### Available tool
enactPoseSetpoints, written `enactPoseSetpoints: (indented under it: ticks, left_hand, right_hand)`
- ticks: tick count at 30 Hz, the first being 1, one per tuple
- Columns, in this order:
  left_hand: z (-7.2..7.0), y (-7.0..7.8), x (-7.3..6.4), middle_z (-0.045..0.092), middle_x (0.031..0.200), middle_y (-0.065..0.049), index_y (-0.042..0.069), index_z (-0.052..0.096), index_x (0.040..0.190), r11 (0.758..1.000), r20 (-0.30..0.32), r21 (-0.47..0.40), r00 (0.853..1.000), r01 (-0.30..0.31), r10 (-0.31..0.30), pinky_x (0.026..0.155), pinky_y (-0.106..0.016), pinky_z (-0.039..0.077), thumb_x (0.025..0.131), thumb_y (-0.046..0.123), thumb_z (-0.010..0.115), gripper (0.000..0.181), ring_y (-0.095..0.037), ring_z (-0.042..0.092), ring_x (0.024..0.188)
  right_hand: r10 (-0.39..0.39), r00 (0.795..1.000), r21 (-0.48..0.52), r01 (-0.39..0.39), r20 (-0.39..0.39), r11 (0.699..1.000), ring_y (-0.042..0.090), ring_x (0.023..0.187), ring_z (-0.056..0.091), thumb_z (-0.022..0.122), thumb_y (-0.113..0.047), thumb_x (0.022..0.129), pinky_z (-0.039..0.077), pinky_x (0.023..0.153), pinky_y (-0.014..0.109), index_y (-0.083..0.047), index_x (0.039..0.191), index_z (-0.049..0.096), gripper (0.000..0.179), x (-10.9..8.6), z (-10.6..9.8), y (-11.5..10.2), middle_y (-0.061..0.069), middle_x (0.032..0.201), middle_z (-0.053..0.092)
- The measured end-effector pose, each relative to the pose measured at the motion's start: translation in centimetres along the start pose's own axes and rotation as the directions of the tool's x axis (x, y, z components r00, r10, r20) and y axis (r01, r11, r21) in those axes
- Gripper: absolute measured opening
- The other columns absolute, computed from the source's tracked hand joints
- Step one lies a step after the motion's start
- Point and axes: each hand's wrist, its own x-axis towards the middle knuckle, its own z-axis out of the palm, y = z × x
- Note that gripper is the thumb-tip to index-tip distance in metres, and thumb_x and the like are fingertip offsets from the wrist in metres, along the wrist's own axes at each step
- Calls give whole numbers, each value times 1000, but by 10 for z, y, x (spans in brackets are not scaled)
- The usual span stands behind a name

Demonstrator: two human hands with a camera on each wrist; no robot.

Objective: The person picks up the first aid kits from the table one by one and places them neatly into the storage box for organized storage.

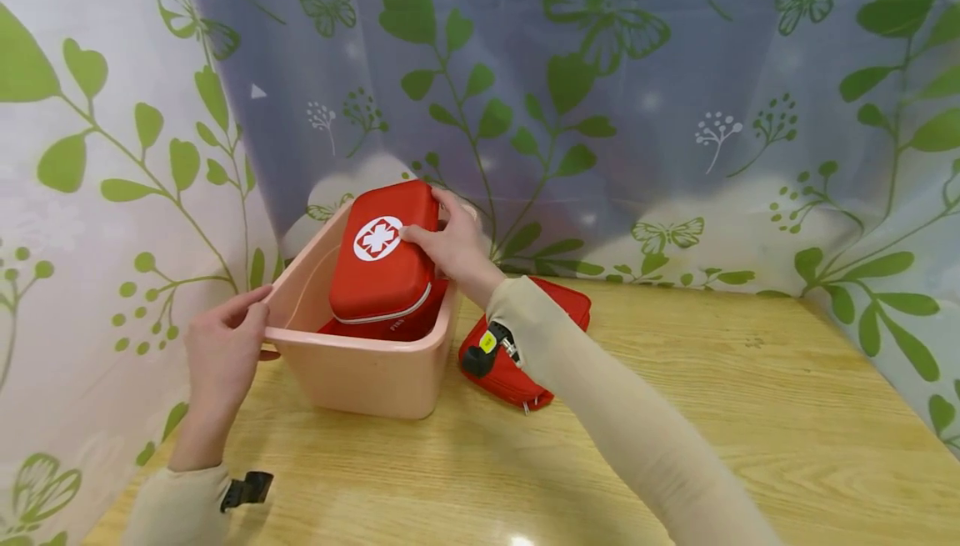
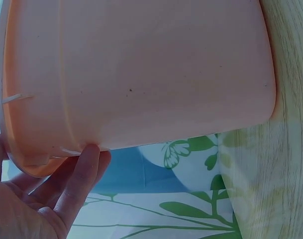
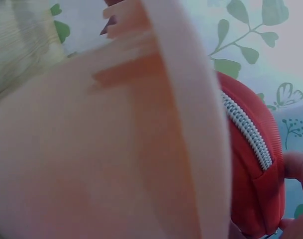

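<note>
A red hard-shell first aid case (image 1: 386, 254) with a white cross emblem leans tilted in the mouth of a pink plastic bin (image 1: 360, 375). My right hand (image 1: 457, 242) grips the case by its right side, thumb on the front near the emblem. At the bin's front left corner my left hand (image 1: 225, 350) pinches the rim; in the left wrist view its fingers (image 2: 84, 169) lie against the outer wall. Below the case, another red item (image 1: 427, 317) with partly hidden white lettering lies inside the bin. The right wrist view shows the case's silver zipper (image 3: 248, 129) beyond the bin wall.
A flat red zippered pouch (image 1: 510, 375) lies on the wooden table (image 1: 675, 379) right of the bin, partly under my right forearm. Curtains (image 1: 480, 71) with leaf and butterfly prints stand behind the table and along its left side.
</note>
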Motion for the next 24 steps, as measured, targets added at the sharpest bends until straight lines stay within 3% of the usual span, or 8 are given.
enactPoseSetpoints:
  ticks: [4,10,11,13,17,18,20,24]
  left_hand:
    - [1,-1,-1,66,115,-23,6,67,128,1000,-2,3,1000,1,-1,51,-29,59,97,24,50,39,1,63,71]
    - [2,-1,-2,66,114,-23,8,68,127,1000,-9,8,1000,9,-9,50,-29,59,96,24,49,39,0,64,68]
    - [2,-1,-2,66,114,-23,8,68,127,1000,-9,9,1000,9,-8,50,-29,59,97,24,49,39,0,64,68]
    - [3,-1,-2,67,113,-22,8,68,127,1000,-10,9,1000,8,-8,50,-29,59,97,24,49,39,0,64,68]
    - [3,0,-1,67,113,-22,9,68,127,1000,-11,10,1000,11,-11,51,-29,59,97,25,49,39,0,64,68]
    - [2,0,-1,67,114,-22,9,68,127,1000,-11,12,1000,10,-10,51,-29,59,97,25,49,39,0,64,68]
    - [2,0,-1,67,114,-22,9,68,127,1000,-14,12,1000,11,-11,51,-29,59,97,25,49,39,0,64,68]
    - [1,0,0,67,113,-22,9,69,127,1000,-16,7,1000,9,-9,51,-29,59,97,25,49,39,0,65,68]
  right_hand:
    - [-35,999,-172,35,4,984,23,104,63,75,-21,86,58,82,32,-18,154,35,79,-1,7,4,10,132,56]
    - [-59,997,-391,71,43,918,23,104,60,73,-27,87,56,84,35,-20,153,33,77,-4,14,8,7,127,58]
    - [-70,996,-436,89,60,896,23,105,60,71,-26,88,56,85,36,-18,154,31,78,-5,15,9,8,128,57]
    - [-109,988,-554,150,106,819,25,109,58,69,-21,89,54,90,38,-13,154,28,76,-6,17,11,11,130,55]
    - [-186,959,-762,282,212,583,34,133,42,62,-11,91,36,111,47,-7,153,29,70,-12,14,16,16,145,43]
    - [-193,953,-782,302,234,545,36,137,36,60,-11,91,32,114,49,-7,152,32,67,-13,12,17,17,148,40]
    - [-187,947,-794,321,262,517,37,143,26,56,-15,95,24,117,52,-10,152,34,62,-17,6,18,16,153,33]
    - [-146,943,-786,331,300,522,35,145,21,49,-33,102,18,119,53,-13,155,32,59,-26,-11,15,13,157,28]
